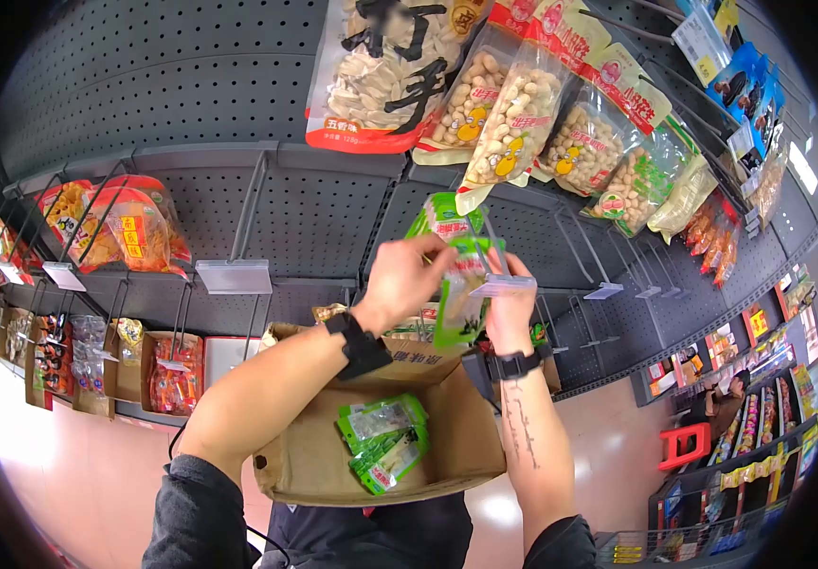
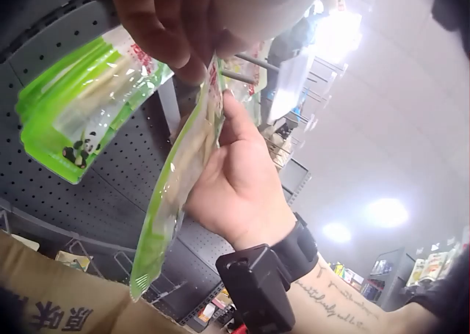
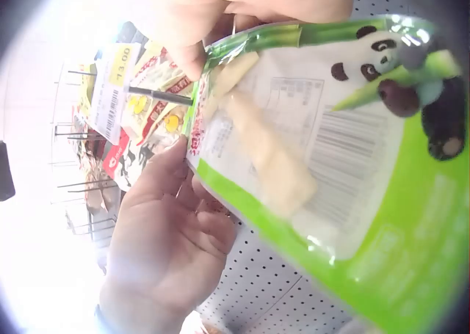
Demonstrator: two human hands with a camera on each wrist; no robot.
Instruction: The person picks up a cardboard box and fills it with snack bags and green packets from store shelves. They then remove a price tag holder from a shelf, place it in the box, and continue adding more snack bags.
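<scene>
A green packet with a clear window (image 1: 461, 308) hangs at a metal hook, its top edge between both hands. My left hand (image 1: 399, 280) pinches that edge from the left, while my right hand (image 1: 511, 308) grips it from the other side, by the price holder. In the left wrist view the packet (image 2: 172, 180) is seen edge-on, with my left hand (image 2: 213, 18) above and my right hand (image 2: 242, 180) beside it. The right wrist view shows its panda print and the packet (image 3: 286, 150) close up, the hook tip at its top. More green packets (image 2: 95, 103) hang behind.
Below the hands is an open cardboard box (image 1: 456, 427) with several green packets (image 1: 385, 441) inside. Large peanut bags (image 1: 513, 119) hang overhead, and orange snack bags (image 1: 139, 223) hang at the left. Empty hooks and price holders (image 1: 234, 276) stick out from the dark pegboard.
</scene>
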